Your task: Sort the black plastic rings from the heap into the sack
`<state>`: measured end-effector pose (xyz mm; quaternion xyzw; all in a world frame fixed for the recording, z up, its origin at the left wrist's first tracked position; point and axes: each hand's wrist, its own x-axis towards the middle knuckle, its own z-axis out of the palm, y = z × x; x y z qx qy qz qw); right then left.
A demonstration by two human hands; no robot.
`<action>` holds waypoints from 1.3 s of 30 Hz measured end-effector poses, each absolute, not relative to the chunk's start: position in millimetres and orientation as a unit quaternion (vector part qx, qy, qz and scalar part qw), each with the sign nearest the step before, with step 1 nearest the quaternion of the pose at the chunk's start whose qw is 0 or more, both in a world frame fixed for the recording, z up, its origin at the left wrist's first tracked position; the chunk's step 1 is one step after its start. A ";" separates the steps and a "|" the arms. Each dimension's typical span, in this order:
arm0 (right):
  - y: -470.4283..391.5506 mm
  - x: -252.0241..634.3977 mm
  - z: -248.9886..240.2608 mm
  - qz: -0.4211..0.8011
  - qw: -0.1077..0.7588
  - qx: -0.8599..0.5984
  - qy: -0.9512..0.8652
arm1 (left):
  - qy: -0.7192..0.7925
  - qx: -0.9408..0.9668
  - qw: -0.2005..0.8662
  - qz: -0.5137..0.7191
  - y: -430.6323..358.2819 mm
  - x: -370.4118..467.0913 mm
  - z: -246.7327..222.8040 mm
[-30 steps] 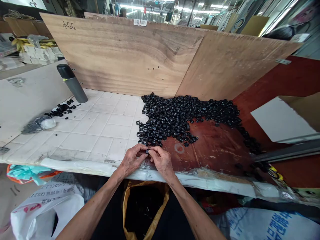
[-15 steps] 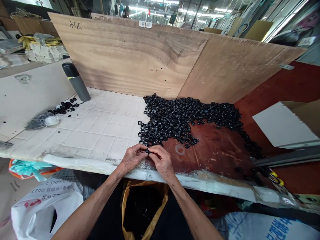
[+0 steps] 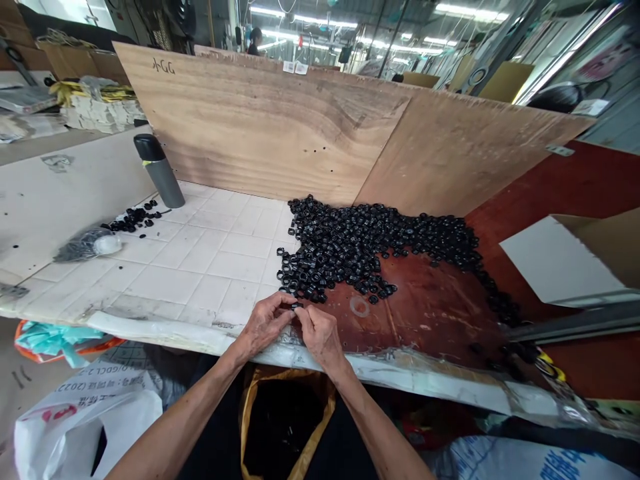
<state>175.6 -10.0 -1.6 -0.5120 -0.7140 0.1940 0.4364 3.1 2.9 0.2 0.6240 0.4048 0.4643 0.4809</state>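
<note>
A small black ring-shaped piece (image 3: 297, 306) is pinched between the thumb and fingertips of my left hand (image 3: 265, 324), just above the front edge of the table. My right hand (image 3: 321, 333) is closed beside it, its thumb and forefinger pressed together right at the piece. Whatever those right fingertips grip is too small to make out. Directly beyond both hands spreads a large pile of similar black rings (image 3: 340, 243). Below them, an open bag with a yellow-brown rim (image 3: 246, 427) has a dark inside with contents I cannot make out.
A grey bottle with a black cap (image 3: 165, 177) stands at the back left, near loose black pieces (image 3: 135, 219) and a clear bag of dark pieces (image 3: 83, 245). A plywood board (image 3: 260, 127) walls the back. At the right is an open cardboard box (image 3: 555, 267).
My right fingers have curled in more tightly and drawn slightly down beside the piece. My left hand still holds it in much the same place. The camera view has shifted a little.
</note>
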 end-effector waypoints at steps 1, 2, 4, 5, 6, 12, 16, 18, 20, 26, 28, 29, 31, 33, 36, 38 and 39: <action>-10.3 175.9 -0.1 0.203 0.435 -0.516 -0.709 | 0.403 0.624 0.485 0.462 2.9 3.1 0.2; -10.3 176.5 1.5 0.223 0.435 -0.521 -0.700 | 0.401 0.623 0.489 0.460 2.8 3.3 0.4; -9.6 178.4 4.0 0.284 0.441 -0.524 -0.671 | 0.401 0.620 0.493 0.461 2.4 4.0 1.3; -9.0 179.5 4.6 0.320 0.444 -0.523 -0.653 | 0.402 0.621 0.490 0.461 2.2 4.4 1.9; -8.3 180.5 4.7 0.353 0.446 -0.523 -0.635 | 0.405 0.624 0.485 0.460 2.1 4.8 2.5; -6.9 182.4 1.8 0.370 0.479 -0.488 -0.629 | 0.404 0.596 0.520 0.460 3.4 5.6 3.7; -8.6 182.3 3.8 0.334 0.506 -0.450 -0.655 | 0.396 0.564 0.555 0.466 4.1 6.4 2.6; -9.2 182.4 5.5 0.335 0.511 -0.448 -0.652 | 0.392 0.559 0.559 0.471 4.0 6.8 1.7; -9.4 182.6 7.0 0.324 0.517 -0.452 -0.650 | 0.398 0.563 0.549 0.472 3.8 7.0 1.0; -9.9 183.1 5.7 0.312 0.528 -0.439 -0.657 | 0.402 0.560 0.558 0.462 3.9 6.7 1.2; -10.3 182.7 2.9 0.322 0.525 -0.455 -0.643 | 0.396 0.559 0.565 0.460 3.6 6.7 2.1; -10.4 182.3 1.4 0.328 0.524 -0.463 -0.635 | 0.395 0.561 0.564 0.459 3.2 6.7 3.0; -10.2 181.3 -1.1 0.331 0.522 -0.478 -0.625 | 0.395 0.578 0.548 0.458 1.9 6.6 6.0; -9.6 180.2 -2.4 0.318 0.515 -0.492 -0.626 | 0.396 0.606 0.522 0.451 0.2 6.5 10.6; -9.3 179.3 -1.8 0.293 0.488 -0.515 -0.641 | 0.392 0.640 0.494 0.439 -1.5 6.6 16.2; -10.4 179.7 -0.3 0.287 0.472 -0.523 -0.649 | 0.390 0.636 0.500 0.441 -1.4 6.8 15.9; -11.4 180.2 0.6 0.287 0.468 -0.521 -0.654 | 0.390 0.624 0.508 0.447 -1.0 6.9 14.3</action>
